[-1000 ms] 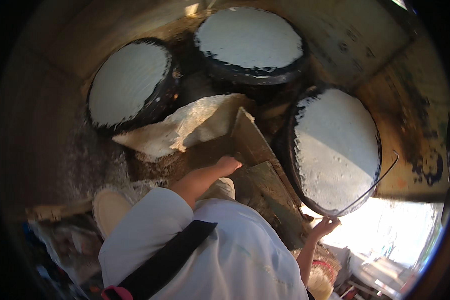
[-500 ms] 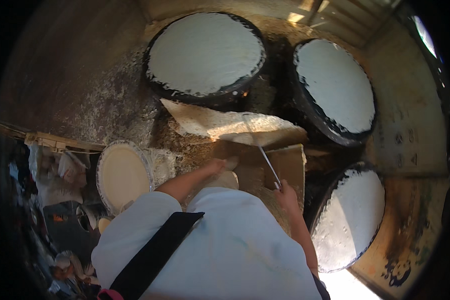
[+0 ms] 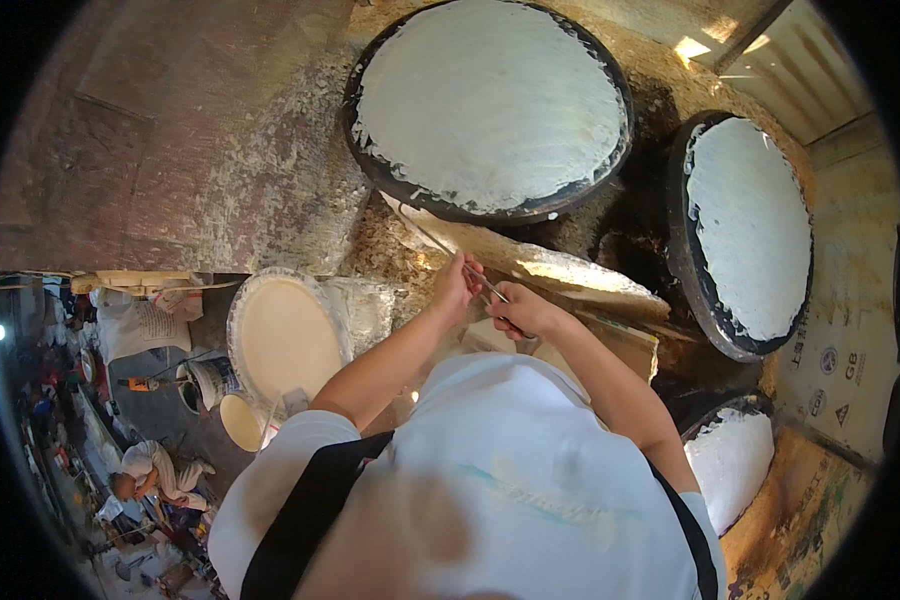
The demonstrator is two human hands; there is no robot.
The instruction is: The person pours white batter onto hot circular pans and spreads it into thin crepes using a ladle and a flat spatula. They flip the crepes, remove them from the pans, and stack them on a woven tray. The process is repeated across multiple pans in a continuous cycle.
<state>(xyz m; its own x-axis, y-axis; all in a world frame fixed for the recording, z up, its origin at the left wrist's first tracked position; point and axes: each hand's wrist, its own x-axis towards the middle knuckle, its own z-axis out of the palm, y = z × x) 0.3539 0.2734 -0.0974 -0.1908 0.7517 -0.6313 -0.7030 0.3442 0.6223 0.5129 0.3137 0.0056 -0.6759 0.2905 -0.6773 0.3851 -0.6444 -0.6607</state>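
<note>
- At the centre of the head view, just in front of the person's chest: a thin metal rod (image 3: 440,247), long and slender, slanting up and to the left toward the rim of the nearest pan.
- Right hand (image 3: 523,312): grip closed around the lower end of the thin metal rod.
- Left hand (image 3: 457,288): fingers pinched closed on the thin metal rod a little higher up, just beside the right hand.
- Pale crusted slab (image 3: 550,268): lies directly under and beyond both hands, lit by sun along its right part.
- Large round pan (image 3: 490,105): black rim, filled with a white layer, just above the hands.
- Second round pan (image 3: 748,228): same kind, to the right, tilted toward the viewer.
- Third pan (image 3: 730,455): lower right, partly hidden behind the person's right arm.
- Cream-coloured round basin (image 3: 285,335): left of the left forearm, holding pale batter.
- Rough stone worktop (image 3: 170,150): upper left, spattered white near the pan.
- Seated person (image 3: 155,470): far lower left, well apart.
</note>
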